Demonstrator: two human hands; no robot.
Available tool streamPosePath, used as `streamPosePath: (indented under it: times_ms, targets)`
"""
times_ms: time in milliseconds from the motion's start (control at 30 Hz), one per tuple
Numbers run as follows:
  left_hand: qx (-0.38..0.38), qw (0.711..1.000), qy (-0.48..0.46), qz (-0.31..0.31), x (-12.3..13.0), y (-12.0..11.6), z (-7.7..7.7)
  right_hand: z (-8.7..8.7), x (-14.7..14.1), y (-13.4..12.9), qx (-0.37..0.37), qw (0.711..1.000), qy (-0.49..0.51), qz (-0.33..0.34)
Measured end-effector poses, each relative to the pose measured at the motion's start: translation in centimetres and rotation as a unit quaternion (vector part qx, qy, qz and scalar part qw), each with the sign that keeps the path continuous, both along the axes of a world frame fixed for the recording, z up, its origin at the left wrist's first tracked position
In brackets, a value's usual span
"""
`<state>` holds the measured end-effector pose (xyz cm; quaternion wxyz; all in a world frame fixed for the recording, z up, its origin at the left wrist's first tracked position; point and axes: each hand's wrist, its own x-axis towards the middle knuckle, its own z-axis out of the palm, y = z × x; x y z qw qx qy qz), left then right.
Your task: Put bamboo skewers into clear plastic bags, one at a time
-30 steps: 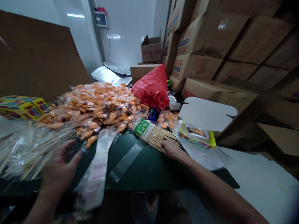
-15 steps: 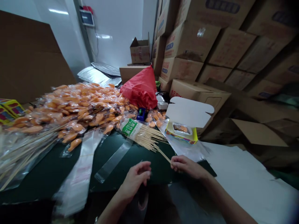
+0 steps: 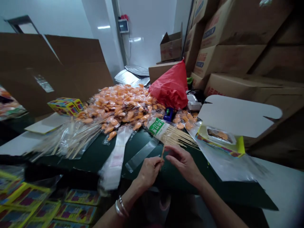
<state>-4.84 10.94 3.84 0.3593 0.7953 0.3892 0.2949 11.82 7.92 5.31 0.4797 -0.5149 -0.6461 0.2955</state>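
My left hand is closed around the lower part of a few thin bamboo skewers, which stand nearly upright. Close on the right is my right hand, thumb and fingers curved and apart; its fingertips are beside the skewers, and whether they touch I cannot tell. Just beyond both hands lies a green-labelled plastic pack with many bamboo skewers fanning out of it. A clear narrow plastic sleeve rests flat on the dark green table, left of my hands.
A stack of clear bags hangs over the table's front edge. Behind are a heap of wrapped orange pieces, a red bag and a blue tape dispenser. An open yellow box holds a tray. Bagged skewers lie left.
The skewers have passed from my right hand to my left. My hands have come together, and my right hand's fingers have opened. The view has swung left, showing yellow packages below.
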Motion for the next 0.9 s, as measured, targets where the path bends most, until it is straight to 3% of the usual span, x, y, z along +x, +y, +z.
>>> streamPosePath:
  times_ms: [133, 267, 433, 567, 667, 767, 900]
  targets:
    - [-0.065, 0.996, -0.059, 0.033, -0.1, 0.4, -1.6, -0.4, -1.8, 1.6, 0.015, 0.999, 0.046, 0.02]
    - [-0.152, 0.98, -0.123, 0.047, -0.3, 0.6, -2.1, -0.9, -2.1, 2.3, -0.03, 0.995, 0.094, 0.006]
    - [-0.182, 0.971, -0.152, 0.038, -0.8, 0.6, -2.6, -1.0, -2.2, 2.5, -0.053, 0.988, 0.145, 0.009]
    - [-0.181, 0.972, -0.143, 0.041, -1.0, 0.9, -2.8, -1.0, -2.6, 2.6, -0.047, 0.989, 0.136, 0.02]
    - [-0.157, 0.977, -0.131, 0.054, -0.3, 0.5, -2.5, -1.2, -3.0, 2.3, -0.006, 0.997, 0.069, 0.035]
    - [-0.115, 0.985, -0.12, 0.042, 0.4, -0.9, -2.3, -1.8, -3.0, 1.5, 0.045, 0.999, -0.002, 0.009]
    - [-0.069, 0.997, -0.038, 0.019, -2.3, -2.5, -2.3, -2.7, -2.3, 0.3, -0.02, 0.999, 0.023, -0.016]
